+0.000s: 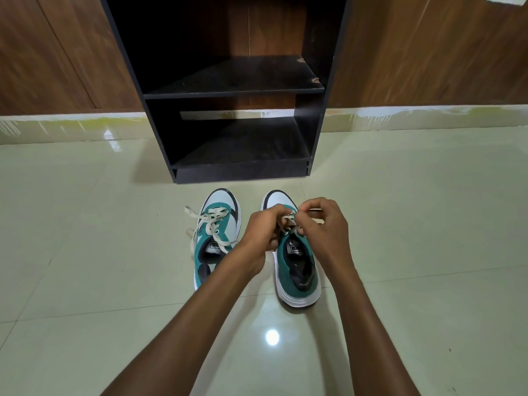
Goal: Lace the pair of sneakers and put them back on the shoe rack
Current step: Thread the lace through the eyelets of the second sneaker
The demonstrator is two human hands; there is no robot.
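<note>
Teal, white and black colour the two sneakers, which stand side by side on the glossy pale floor tiles (85,224), toes pointing at the black shoe rack (234,90) just beyond them. The left sneaker (213,238) sits untouched, its cream lace (210,224) threaded through the front eyelets, with loose ends trailing over the tongue and out to the left onto the floor. The right sneaker (297,270) is the one being worked on: both hands meet over its front, above the eyelets. The left hand (264,227) is curled, its fingers pinched closed on the right lace (290,220) near the throat of the shoe. The right hand (325,224) has thumb and forefinger pressed together on another part of the same lace, the other fingers bent loosely behind. Only short bits of that lace show between the two hands, so how far it is threaded cannot be told. The heel and padded collar of the right sneaker lie open towards the camera, between the two bare forearms. The shoe rack has two dusty dark shelves, both with nothing on them, and stands against a brown wood-panelled wall (57,52) with a pale skirting strip along its foot. A bright light spot reflects on the tiles between the forearms.
</note>
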